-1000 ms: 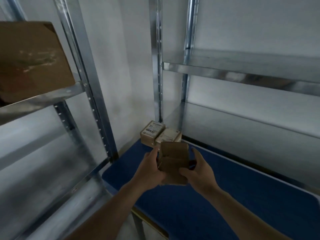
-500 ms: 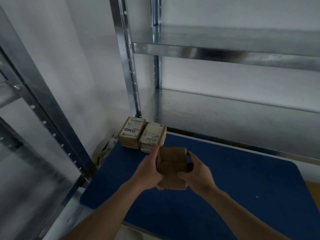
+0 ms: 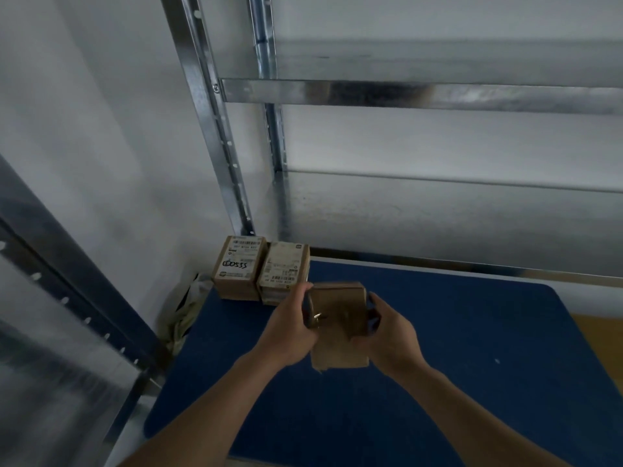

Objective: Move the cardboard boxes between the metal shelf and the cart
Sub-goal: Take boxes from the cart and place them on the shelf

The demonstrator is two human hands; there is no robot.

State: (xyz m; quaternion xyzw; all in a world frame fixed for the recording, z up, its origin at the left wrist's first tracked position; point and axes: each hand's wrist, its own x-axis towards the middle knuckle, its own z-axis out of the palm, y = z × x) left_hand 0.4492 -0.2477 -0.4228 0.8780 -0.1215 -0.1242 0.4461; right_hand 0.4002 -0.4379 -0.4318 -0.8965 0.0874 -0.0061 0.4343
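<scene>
A small plain cardboard box (image 3: 338,326) is held between both hands above the blue cart top (image 3: 455,382). My left hand (image 3: 290,326) grips its left side and my right hand (image 3: 391,335) grips its right side. Just behind it, at the cart's far left corner, two labelled cardboard boxes stand side by side: one with handwriting on its label (image 3: 237,269) and one with a pale label (image 3: 285,273). The held box is close to the pale-labelled one; I cannot tell if they touch.
A metal shelf unit (image 3: 421,96) stands behind the cart, its upright (image 3: 215,129) rising at the corner. Another metal rack (image 3: 67,298) runs along the left. Crumpled pale material (image 3: 183,315) lies between the cart and the wall. The cart's right half is bare blue surface.
The view has swung right and downward, so the left rack and its large box have left the frame. My hands have carried the small box lower and nearer the two labelled boxes.
</scene>
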